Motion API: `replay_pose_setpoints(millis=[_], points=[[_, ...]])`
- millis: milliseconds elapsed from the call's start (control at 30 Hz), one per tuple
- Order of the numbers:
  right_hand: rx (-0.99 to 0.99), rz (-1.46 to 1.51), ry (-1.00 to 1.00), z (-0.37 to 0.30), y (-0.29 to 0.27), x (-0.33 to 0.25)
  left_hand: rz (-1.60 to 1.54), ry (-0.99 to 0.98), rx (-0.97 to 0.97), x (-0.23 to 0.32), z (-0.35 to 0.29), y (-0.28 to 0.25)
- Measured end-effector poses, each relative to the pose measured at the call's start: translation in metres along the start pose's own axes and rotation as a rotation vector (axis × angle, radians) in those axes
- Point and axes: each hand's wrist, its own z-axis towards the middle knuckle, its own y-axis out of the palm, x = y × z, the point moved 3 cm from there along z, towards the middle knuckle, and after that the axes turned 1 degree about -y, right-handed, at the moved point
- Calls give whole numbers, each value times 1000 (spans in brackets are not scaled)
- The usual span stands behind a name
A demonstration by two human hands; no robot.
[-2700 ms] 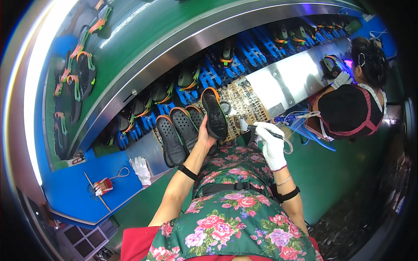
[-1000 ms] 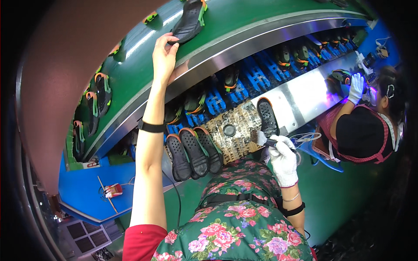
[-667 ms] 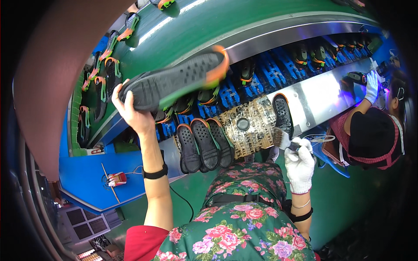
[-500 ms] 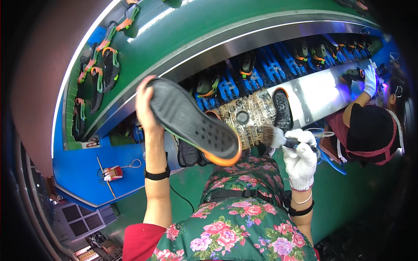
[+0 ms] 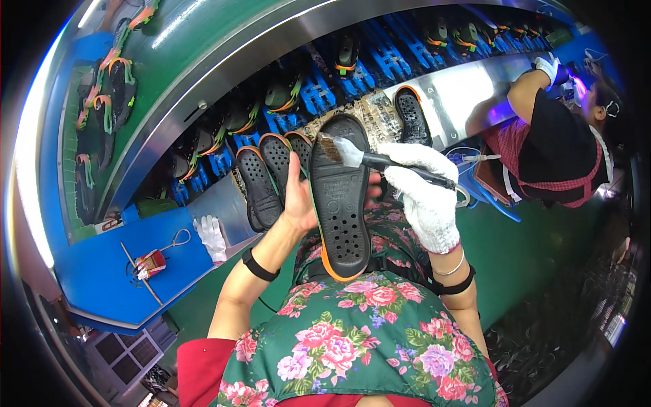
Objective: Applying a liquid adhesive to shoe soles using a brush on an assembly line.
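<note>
A black shoe sole (image 5: 347,230) with an orange and green edge lies across my bare left hand (image 5: 299,202). The thumb grips its left side and fingertips show at its right; the palm is behind it. My right hand (image 5: 426,203), in a white knitted glove, is closed round the dark handle of a brush (image 5: 347,153). The bristles rest on the upper part of the sole's recessed, hole-dotted face. Left of this sole, more black soles (image 5: 256,182) lean side by side, close to my left hand. Another sole (image 5: 412,115) lies beyond the brush on the bench.
Behind runs a row of blue racks (image 5: 319,91) carrying shoe parts. A green conveyor (image 5: 203,47) with more shoe parts curves at the left. White gloves (image 5: 210,237) lie by a blue table (image 5: 102,264). A co-worker (image 5: 559,146) sits at the right beside a metal bench (image 5: 468,85).
My left hand has lowered the sole from the left to before my lap and turned it upright, recessed face up. The brush has moved left onto it. The whole view has shifted.
</note>
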Motion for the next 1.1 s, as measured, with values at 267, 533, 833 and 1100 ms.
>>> replay_pose_setpoints(millis=[267,533,833,1100], points=[[14,-200,-25,2,6,-17,98,35,178,-28,-9,10],[17,-325,-164,8,25,-43,108,96,123,-21,7,55],[3,-652,-474,18,17,-51,-45,88,81,-23,16,73],[-100,-945,-581,14,22,-49,68,124,99,-22,25,75]])
